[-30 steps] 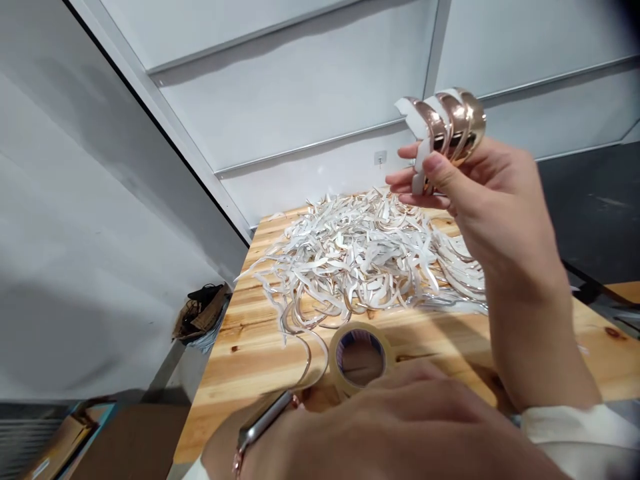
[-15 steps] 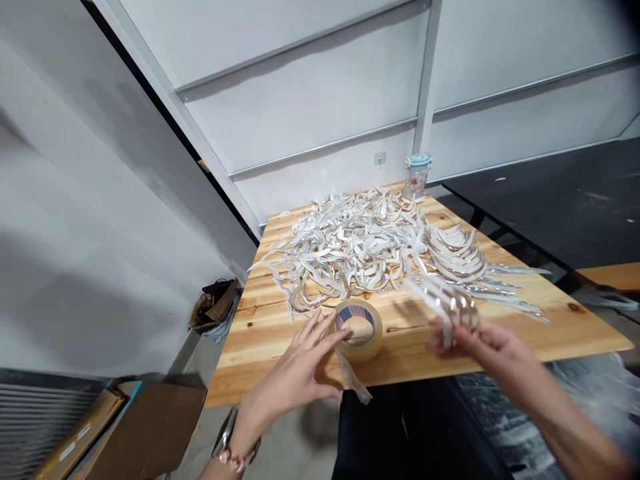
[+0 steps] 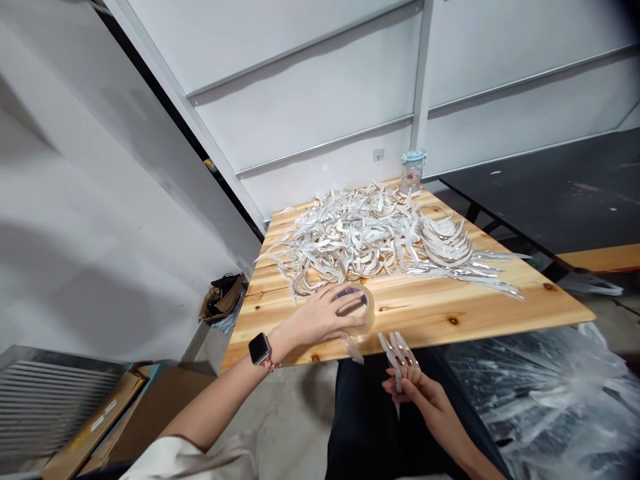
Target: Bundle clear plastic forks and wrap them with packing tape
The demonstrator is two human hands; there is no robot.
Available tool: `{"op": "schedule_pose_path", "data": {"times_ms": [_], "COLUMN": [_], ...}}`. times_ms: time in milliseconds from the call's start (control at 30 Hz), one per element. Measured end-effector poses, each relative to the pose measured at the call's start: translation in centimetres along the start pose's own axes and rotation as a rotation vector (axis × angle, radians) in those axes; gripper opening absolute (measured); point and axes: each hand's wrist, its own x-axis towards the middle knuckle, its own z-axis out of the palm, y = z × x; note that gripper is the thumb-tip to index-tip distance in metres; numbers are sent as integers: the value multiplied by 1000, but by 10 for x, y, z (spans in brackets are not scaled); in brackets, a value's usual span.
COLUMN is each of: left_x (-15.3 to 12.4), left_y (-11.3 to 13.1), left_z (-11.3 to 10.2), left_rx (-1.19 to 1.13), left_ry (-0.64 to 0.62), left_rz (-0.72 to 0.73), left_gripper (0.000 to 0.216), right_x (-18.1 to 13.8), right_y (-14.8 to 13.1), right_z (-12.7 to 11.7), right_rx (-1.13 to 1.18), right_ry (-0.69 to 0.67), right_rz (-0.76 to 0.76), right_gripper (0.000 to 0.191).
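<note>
My left hand (image 3: 323, 315), a watch on its wrist, rests on a roll of clear tape (image 3: 361, 307) near the front edge of the wooden table (image 3: 480, 310); the fingers lie over the roll's left side. A loose tape end hangs off the table edge under it. My right hand (image 3: 419, 392) is below the table edge, over my lap, closed on a small bundle of curved white and gold strips (image 3: 400, 355). A big heap of the same strips (image 3: 370, 237) covers the middle and back of the table.
A bottle with a light blue lid (image 3: 413, 171) stands at the table's far edge by the wall. Clear plastic sheeting (image 3: 550, 387) lies at the lower right. Cardboard boxes (image 3: 95, 427) sit on the floor at left, a dark bundle (image 3: 223, 297) beside the table.
My right hand has come down from head height to below the table edge with the strip bundle. My left hand has reached forward onto the tape roll. The view has pulled back.
</note>
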Motion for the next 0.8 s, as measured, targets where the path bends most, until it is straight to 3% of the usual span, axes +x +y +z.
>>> {"op": "schedule_pose_path", "data": {"times_ms": [267, 400, 533, 700, 800], "left_x": [8, 11, 13, 19, 20], "left_y": [12, 16, 20, 26, 26], "left_z": [9, 20, 34, 46, 43], "left_rx": [71, -116, -265, -282, -310], "left_ry": [-94, -55, 64, 153, 165], "left_rz": [35, -66, -178, -236, -248], "left_gripper": [17, 24, 21, 21, 42], "right_x": [5, 8, 12, 18, 19], "right_y": [1, 2, 7, 9, 9], "right_z": [3, 4, 4, 5, 6], "right_rx": [0, -11, 7, 13, 37], "right_ry": [22, 14, 19, 68, 97], "right_rz": [-2, 17, 42, 93, 114], "right_gripper": [42, 46, 47, 51, 52]}}
